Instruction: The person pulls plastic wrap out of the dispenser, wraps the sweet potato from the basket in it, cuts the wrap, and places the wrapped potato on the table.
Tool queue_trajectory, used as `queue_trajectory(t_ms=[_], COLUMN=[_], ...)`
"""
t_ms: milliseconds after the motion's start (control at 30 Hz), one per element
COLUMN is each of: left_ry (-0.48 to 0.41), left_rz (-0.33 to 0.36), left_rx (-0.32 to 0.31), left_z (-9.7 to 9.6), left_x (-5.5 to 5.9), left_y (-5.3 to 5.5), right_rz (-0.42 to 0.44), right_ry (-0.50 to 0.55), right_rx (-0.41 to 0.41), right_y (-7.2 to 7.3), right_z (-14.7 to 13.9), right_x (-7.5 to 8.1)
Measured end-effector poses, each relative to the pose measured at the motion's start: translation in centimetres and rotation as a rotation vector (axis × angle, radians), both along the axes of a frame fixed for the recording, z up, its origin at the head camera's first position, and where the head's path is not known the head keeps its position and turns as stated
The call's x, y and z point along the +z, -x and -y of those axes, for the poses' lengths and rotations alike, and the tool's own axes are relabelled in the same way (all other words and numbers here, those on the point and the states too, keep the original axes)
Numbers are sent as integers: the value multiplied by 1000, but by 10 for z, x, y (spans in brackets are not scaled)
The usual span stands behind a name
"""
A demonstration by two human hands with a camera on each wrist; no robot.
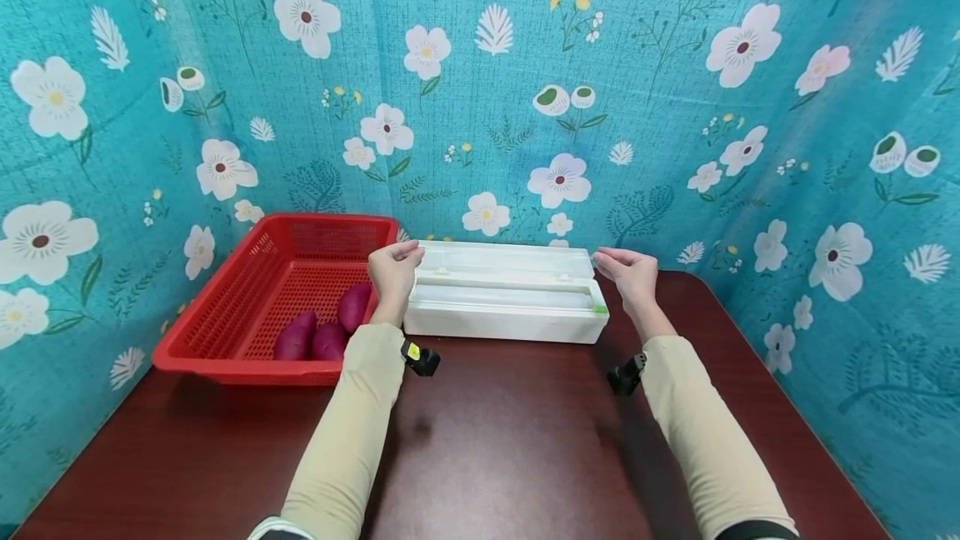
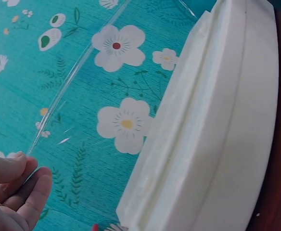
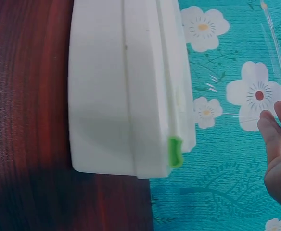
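A long white cling film dispenser box [image 1: 502, 325] rests on the table, with a pale roll [image 1: 510, 297] visible in its open slot. A small green piece [image 3: 175, 151] sits at its right end. Clear cling film [image 2: 68, 79] stretches between the hands, above and behind the box; its gathered edge shows as a shiny line in both wrist views. At one corner of the film, my left hand [image 1: 393, 277] pinches it between thumb and fingers. My right hand [image 1: 632, 276] pinches the opposite corner, beyond the box's right end.
To the left, a red plastic basket [image 1: 247, 369] holds several purple sweet potatoes [image 1: 296, 336], close beside the left forearm. The dark brown table [image 1: 510, 440] has a flowered teal cloth [image 1: 480, 107] hanging behind it and along both sides.
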State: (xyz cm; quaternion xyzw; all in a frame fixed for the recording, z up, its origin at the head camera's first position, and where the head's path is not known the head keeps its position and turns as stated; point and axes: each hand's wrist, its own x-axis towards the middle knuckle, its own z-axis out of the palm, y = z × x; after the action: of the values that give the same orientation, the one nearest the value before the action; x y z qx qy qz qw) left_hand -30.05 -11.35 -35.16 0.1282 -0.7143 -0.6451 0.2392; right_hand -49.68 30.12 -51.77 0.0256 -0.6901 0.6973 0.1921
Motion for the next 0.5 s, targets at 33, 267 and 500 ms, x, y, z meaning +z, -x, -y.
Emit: queue_trajectory(t_ms=[33, 267, 500], left_ry=[7, 29, 28], left_rz=[-1, -4, -9], left_rx=[-4, -26, -30], left_z=[0, 2, 2], left_x=[2, 17, 29], left_y=[0, -2, -4], right_rz=[-5, 104, 85], right_ry=[0, 74, 115], right_rx=[6, 71, 118], right_y=[2, -46, -80], right_z=[-1, 17, 34], right_x=[2, 70, 117])
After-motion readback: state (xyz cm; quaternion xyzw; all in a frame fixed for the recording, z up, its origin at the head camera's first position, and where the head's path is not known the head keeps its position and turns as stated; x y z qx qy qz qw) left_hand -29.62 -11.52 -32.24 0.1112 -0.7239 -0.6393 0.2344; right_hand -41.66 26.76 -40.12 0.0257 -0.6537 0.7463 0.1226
